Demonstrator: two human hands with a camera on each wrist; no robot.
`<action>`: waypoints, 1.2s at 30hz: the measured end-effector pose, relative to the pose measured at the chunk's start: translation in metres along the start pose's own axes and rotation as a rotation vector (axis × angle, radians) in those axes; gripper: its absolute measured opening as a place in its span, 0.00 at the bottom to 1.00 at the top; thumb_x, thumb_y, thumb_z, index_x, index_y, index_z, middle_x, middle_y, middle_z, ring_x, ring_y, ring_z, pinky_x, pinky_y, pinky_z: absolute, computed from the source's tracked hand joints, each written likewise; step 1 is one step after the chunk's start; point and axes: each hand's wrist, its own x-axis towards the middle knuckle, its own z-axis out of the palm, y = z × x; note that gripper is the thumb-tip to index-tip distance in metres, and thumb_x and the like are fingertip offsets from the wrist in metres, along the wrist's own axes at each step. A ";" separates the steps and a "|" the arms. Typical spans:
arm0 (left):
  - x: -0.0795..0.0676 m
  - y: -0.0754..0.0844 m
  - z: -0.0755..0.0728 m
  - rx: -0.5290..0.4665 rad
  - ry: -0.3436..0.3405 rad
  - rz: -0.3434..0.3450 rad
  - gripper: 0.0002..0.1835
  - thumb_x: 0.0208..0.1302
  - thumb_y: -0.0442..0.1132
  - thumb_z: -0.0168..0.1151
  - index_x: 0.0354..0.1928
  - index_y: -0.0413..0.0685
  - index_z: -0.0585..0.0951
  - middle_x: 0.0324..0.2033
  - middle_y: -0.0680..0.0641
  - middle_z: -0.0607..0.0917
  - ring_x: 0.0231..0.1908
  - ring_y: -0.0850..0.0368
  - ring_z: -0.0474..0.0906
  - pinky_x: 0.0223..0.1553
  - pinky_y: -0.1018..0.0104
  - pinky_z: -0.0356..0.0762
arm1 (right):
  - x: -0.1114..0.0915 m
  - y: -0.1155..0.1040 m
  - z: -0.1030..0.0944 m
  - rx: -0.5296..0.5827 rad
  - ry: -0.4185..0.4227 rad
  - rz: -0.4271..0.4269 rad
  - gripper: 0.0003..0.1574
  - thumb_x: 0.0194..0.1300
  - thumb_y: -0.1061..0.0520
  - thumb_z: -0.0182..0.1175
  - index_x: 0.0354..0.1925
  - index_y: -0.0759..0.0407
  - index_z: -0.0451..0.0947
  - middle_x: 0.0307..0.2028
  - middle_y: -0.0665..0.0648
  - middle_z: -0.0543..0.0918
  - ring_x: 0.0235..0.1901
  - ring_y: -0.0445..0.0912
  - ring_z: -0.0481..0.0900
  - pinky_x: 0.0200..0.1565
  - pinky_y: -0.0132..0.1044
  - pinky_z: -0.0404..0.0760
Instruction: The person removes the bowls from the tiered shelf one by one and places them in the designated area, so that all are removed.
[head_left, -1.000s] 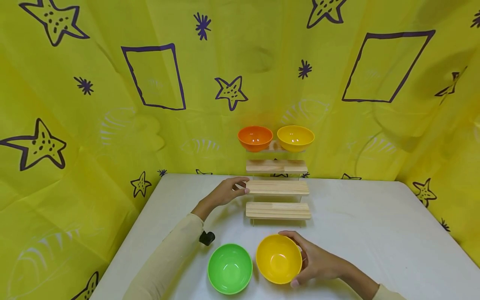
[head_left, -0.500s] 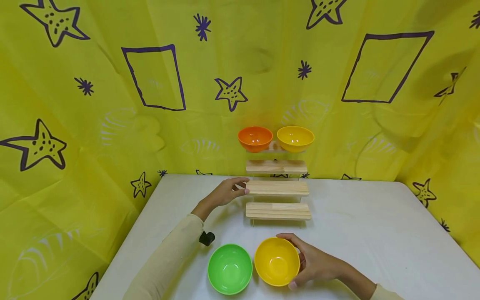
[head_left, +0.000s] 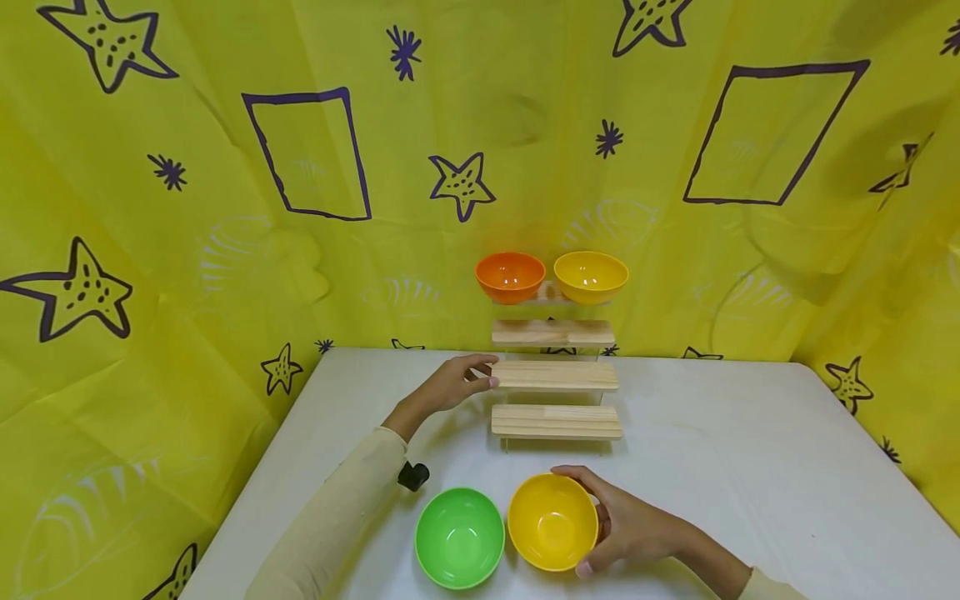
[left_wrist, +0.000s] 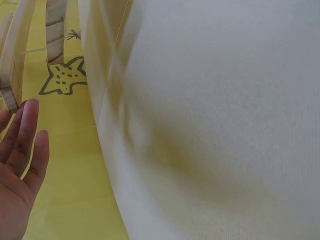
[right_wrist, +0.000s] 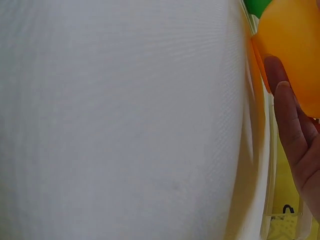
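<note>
On the white table (head_left: 750,467) my right hand (head_left: 622,525) grips a yellow bowl (head_left: 551,521) by its right side, thumb at the near rim and fingers round the far rim. The bowl stands close beside a green bowl (head_left: 459,537) on its left. The right wrist view shows my fingers (right_wrist: 290,125) lying against the yellow bowl (right_wrist: 295,55). My left hand (head_left: 457,382) touches the left end of a stepped wooden shelf (head_left: 557,375) at its second step from the front. Its fingers (left_wrist: 22,150) look straight in the left wrist view.
An orange bowl (head_left: 510,277) and a second yellow bowl (head_left: 591,277) stand side by side on the shelf's top step. Yellow cloth with purple stars (head_left: 461,183) hangs behind and to both sides of the table. A small black wrist camera (head_left: 412,476) shows by my left sleeve.
My right hand has slid the yellow bowl a little to the left, closer to the green bowl. The left hand has stayed at the shelf's end.
</note>
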 end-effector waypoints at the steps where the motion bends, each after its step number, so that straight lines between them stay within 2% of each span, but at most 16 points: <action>1: 0.000 0.000 0.000 0.000 -0.001 0.001 0.27 0.73 0.49 0.61 0.70 0.51 0.73 0.56 0.43 0.84 0.46 0.51 0.81 0.46 0.61 0.79 | 0.000 0.000 0.000 0.000 0.000 0.002 0.69 0.54 0.59 0.78 0.78 0.57 0.41 0.66 0.71 0.63 0.44 0.53 0.86 0.48 0.43 0.86; 14: 0.000 -0.001 -0.001 0.000 -0.006 -0.004 0.28 0.73 0.50 0.61 0.70 0.51 0.73 0.56 0.43 0.84 0.46 0.52 0.81 0.46 0.61 0.79 | 0.001 -0.002 0.001 -0.023 -0.007 0.011 0.69 0.52 0.60 0.78 0.78 0.57 0.42 0.68 0.71 0.59 0.44 0.53 0.86 0.47 0.43 0.86; 21: 0.000 -0.002 0.000 -0.004 -0.003 -0.002 0.27 0.72 0.50 0.61 0.70 0.51 0.73 0.56 0.44 0.84 0.46 0.52 0.81 0.46 0.60 0.79 | 0.002 0.000 0.000 0.005 -0.034 0.004 0.69 0.53 0.61 0.77 0.78 0.57 0.41 0.69 0.72 0.55 0.48 0.54 0.84 0.50 0.44 0.85; 36: 0.001 -0.002 0.000 -0.012 -0.001 -0.009 0.27 0.73 0.50 0.60 0.70 0.51 0.73 0.56 0.43 0.84 0.47 0.50 0.81 0.47 0.59 0.79 | 0.001 0.001 0.000 0.001 -0.043 0.015 0.67 0.53 0.61 0.77 0.77 0.53 0.43 0.68 0.69 0.59 0.48 0.53 0.85 0.51 0.43 0.84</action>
